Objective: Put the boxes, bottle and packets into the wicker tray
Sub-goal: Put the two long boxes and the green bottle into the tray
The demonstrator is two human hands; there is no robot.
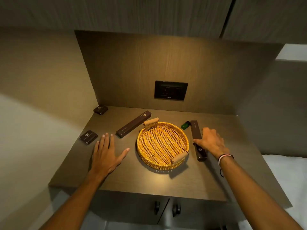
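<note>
A round wicker tray (150, 152) with two wooden handles sits empty in the middle of the counter. To its right lies a long dark box (195, 130); my right hand (211, 141) closes around its middle. A small green bottle (185, 125) lies just behind that box. Left of the tray, a second long dark box (133, 124) lies diagonally. A small dark packet (88, 136) rests near the left edge and another dark packet (100, 109) sits in the back left corner. My left hand (106, 154) hovers flat over the counter, fingers spread, holding nothing.
The wooden counter (132, 178) is set in a niche with a back panel carrying a black socket plate (170, 90). Cabinet doors with dark knobs (157, 207) are below the front edge. A wall closes off the left side.
</note>
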